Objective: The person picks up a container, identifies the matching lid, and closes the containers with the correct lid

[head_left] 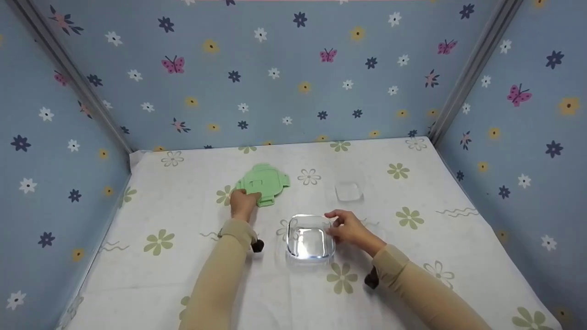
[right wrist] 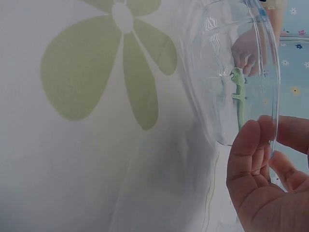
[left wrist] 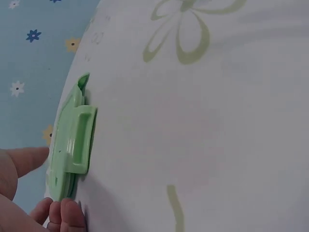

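Observation:
A clear glass food container [head_left: 308,244], square with rounded corners, is in front of the person. The right hand [head_left: 351,231] pinches its right rim between thumb and fingers; in the right wrist view the glass wall [right wrist: 227,72] lies between them. Farther back and to the left is a light green container lid [head_left: 266,181] with side flaps. At its near left edge the left hand [head_left: 243,203] holds it. In the left wrist view, fingertips meet the end of the lid [left wrist: 65,145], with one outstretched digit beside its upper face. The lid partly hides how the fingers lie.
A small clear square piece [head_left: 349,191] lies behind the right hand; its kind is hard to tell. A white flower-print cloth [head_left: 158,275] covers the table. Blue patterned panels [head_left: 275,59] stand at the back and both sides.

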Available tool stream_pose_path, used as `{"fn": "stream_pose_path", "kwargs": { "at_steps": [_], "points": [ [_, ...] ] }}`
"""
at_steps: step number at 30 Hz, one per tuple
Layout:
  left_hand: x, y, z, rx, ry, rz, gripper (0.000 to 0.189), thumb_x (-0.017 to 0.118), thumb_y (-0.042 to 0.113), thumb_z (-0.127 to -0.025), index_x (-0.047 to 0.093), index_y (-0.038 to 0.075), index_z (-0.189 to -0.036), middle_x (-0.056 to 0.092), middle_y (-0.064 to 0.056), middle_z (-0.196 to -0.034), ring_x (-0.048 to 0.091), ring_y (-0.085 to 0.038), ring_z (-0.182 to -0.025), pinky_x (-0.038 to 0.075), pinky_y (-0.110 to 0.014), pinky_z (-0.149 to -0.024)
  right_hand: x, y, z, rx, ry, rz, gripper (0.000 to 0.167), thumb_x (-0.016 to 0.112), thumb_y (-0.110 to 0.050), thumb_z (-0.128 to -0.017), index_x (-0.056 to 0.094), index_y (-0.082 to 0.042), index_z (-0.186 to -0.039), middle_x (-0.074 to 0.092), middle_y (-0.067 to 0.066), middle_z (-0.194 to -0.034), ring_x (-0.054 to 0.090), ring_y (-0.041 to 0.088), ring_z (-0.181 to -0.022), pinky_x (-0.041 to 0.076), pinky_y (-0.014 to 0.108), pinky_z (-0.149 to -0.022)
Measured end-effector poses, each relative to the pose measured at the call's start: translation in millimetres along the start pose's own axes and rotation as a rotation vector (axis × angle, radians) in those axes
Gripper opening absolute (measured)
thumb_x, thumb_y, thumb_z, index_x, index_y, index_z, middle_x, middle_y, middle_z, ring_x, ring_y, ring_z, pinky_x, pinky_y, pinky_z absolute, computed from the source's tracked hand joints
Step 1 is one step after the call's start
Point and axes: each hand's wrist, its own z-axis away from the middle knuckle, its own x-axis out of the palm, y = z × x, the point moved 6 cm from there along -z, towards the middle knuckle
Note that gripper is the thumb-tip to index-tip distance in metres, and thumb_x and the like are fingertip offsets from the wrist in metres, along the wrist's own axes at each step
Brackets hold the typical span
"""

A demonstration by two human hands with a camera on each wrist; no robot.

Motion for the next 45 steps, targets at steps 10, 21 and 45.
{"fn": "stream_pose_path", "kwargs": {
  "at_steps": [10,21,45],
  "points": [
    [1.8,-3.0,-0.3,0.14,-0.006,-0.131,0.077,0.083,0.012,-0.092,0.041,-0.009,-0.153,0.053,-0.03,-0.154,0.051,-0.044,-0.146,0.043,-0.052,-0.124,-0.9,-1.3,1.3,-0.01,0.009,0.016,0.048,0.074,0.003,-0.093,0.064,0.007,-0.139,0.056,0.005,-0.087,0.061,0.016,-0.068,0.06,0.028,-0.062],
    [7.8,-2.5,5.3,0.212,0.009,-0.223,0.066,0.071,0.006,-0.092,0.045,-0.014,-0.15,0.068,-0.029,-0.129,0.067,-0.041,-0.121,0.054,-0.052,-0.105,-1.2,-3.4,2.2,-0.023,0.008,0.007,0.049,0.073,0.005,-0.093,0.062,0.008,-0.14,0.056,0.005,-0.084,0.06,0.015,-0.067,0.057,0.026,-0.06],
    [1.7,-5.6,5.2,0.194,0.04,-0.045,0.058,0.052,-0.003,-0.1,0.038,-0.009,-0.156,0.05,-0.028,-0.155,0.046,-0.04,-0.152,0.037,-0.049,-0.129,0.3,-0.8,1.4,-0.005,0.0,0.013,0.048,0.072,0.004,-0.093,0.063,0.007,-0.14,0.056,0.005,-0.087,0.062,0.016,-0.068,0.058,0.027,-0.061]
  ]
}}
